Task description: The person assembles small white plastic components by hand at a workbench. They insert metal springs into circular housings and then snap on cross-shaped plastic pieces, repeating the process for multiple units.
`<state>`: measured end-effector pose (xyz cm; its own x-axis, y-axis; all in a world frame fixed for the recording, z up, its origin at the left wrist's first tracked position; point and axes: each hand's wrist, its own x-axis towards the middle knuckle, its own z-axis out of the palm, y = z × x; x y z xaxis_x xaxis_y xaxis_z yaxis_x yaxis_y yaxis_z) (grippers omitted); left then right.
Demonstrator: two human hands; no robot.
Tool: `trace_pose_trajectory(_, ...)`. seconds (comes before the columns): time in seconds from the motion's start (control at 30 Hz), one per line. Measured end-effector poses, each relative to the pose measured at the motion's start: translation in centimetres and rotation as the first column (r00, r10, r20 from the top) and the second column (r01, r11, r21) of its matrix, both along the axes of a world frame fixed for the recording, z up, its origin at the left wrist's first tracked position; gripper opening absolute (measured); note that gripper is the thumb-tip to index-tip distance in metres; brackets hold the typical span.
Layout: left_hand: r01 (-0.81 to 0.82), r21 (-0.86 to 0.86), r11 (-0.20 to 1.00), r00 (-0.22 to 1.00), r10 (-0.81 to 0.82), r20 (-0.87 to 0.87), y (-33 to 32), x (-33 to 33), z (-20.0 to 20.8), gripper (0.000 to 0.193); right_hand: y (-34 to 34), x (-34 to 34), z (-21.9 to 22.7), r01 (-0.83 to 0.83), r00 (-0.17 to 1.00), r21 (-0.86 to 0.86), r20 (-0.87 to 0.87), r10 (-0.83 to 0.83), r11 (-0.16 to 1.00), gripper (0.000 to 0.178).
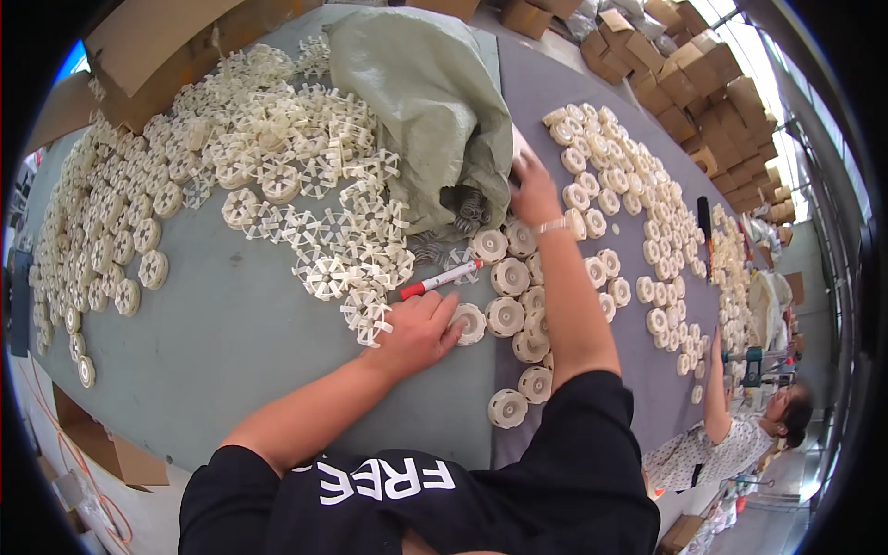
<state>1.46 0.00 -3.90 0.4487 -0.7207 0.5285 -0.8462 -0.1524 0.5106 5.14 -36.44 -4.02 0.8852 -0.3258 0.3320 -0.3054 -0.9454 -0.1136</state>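
Note:
My left hand (418,331) rests on the table with its fingers apart, holding nothing that I can see. It lies between a white spoked plastic piece (368,319) and a round cream cap (469,324). Just beyond its fingertips is a white and red marker pen (442,278). My right hand (535,192) reaches to the right edge of a grey-green woven sack (416,83); its fingers are partly hidden and blurred. Dark metal coil springs (470,211) show in the sack's mouth. Several cream caps (506,316) lie below my right forearm.
White spoked pieces (324,250) are heaped left of the sack, with round cream wheels (125,245) further left. More wheels (661,231) spread over the grey right side. Cardboard boxes (721,120) are stacked behind. Another person (731,444) works at the right.

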Motion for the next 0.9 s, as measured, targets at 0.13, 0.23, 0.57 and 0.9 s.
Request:
trace_pose_trajectory(0.13, 0.096, -0.023, 0.995, 0.995, -0.095, 0.042, -0.1, -0.2, 0.4, 0.057, 3.0, -5.7, 0.0, -0.096, 0.976, 0.023, -0.193, 0.098, 0.995, 0.061)
trace_pose_trajectory(0.23, 0.153, 0.020, 0.988, 0.983, -0.155, 0.100, -0.2, -0.2, -0.1, 0.061, 5.2, -8.5, 1.1, -0.221, 0.939, 0.176, -0.229, 0.258, 0.959, 0.070)
trace_pose_trajectory(0.57, 0.097, 0.276, 0.956, 0.992, -0.115, 0.050, 11.4, -4.4, 1.2, 0.067, 19.6, -18.1, 9.9, -0.288, 0.926, 0.586, -0.032, 0.377, 0.758, 0.061)
trace_pose_trajectory(0.9, -0.275, 0.322, 0.906, 0.947, 0.313, -0.072, 24.3, -2.3, 2.0, 0.061, 18.5, -43.6, -1.4, 0.767, 0.593, 0.231, 0.102, -0.799, 0.599, 0.083)
